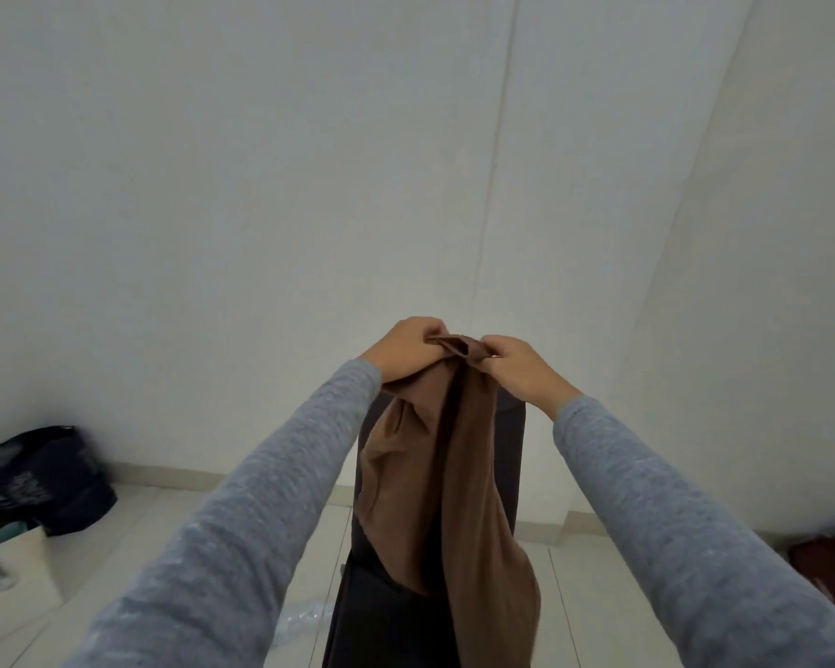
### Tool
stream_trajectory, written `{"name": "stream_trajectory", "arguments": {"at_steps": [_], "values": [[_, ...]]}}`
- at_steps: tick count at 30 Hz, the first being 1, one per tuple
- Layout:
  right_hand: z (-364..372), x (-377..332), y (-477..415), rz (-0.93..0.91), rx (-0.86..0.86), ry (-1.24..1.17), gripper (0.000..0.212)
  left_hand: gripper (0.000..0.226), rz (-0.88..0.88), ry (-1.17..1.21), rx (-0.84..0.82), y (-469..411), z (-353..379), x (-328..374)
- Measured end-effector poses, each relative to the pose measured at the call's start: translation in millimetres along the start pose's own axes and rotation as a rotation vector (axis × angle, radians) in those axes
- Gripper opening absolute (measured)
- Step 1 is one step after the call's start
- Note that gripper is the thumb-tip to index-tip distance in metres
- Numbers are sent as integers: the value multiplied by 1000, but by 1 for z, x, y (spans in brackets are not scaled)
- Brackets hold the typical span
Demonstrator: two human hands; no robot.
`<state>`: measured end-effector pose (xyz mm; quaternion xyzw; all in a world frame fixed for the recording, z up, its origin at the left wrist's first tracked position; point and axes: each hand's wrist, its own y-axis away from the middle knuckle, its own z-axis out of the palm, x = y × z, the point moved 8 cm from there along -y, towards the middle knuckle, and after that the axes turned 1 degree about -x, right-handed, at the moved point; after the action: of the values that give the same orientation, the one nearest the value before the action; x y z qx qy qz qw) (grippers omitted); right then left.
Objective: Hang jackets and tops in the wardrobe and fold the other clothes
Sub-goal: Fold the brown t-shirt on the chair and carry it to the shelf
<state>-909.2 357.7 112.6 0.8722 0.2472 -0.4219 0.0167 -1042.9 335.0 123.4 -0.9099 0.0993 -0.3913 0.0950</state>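
Observation:
A brown garment (454, 484) hangs down in front of me, held up at its top edge by both hands. My left hand (406, 349) grips the left part of that edge, fingers curled over the cloth. My right hand (521, 364) pinches the right part, close beside the left hand. Behind the brown cloth hangs a dark garment (391, 614), reaching down out of the frame; what holds it is hidden. Both my arms wear grey sleeves. No wardrobe or hanger shows.
White walls fill the view ahead. A dark bag (44, 479) sits on the tiled floor at the left by the wall. A white box edge (15, 561) is at the far left. Reddish cloth (825, 566) lies at the far right. Clear plastic (304, 619) lies on the floor.

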Motion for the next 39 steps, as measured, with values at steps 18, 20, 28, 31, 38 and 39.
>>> {"name": "stream_trajectory", "arguments": {"at_steps": [18, 20, 28, 31, 38, 39], "values": [[-87, 23, 18, 75, 484, -353, 18, 13, -120, 300, 24, 19, 103, -62], [-96, 34, 24, 98, 526, -344, 22, 24, -104, 311, -22, 17, 98, -61], [-82, 51, 35, 132, 423, -68, 13, 30, -1, 375, 171, -6, 46, -21], [-31, 30, 26, -6, -12, -7, 69, 20, 68, 286, 182, -16, 42, 8], [-18, 38, 16, 53, 88, 21, 6, 25, 95, -28, 172, -11, 25, 24], [-22, 38, 15, 58, 117, 25, 8, 28, 76, -59, 147, -8, 23, 17]]}}
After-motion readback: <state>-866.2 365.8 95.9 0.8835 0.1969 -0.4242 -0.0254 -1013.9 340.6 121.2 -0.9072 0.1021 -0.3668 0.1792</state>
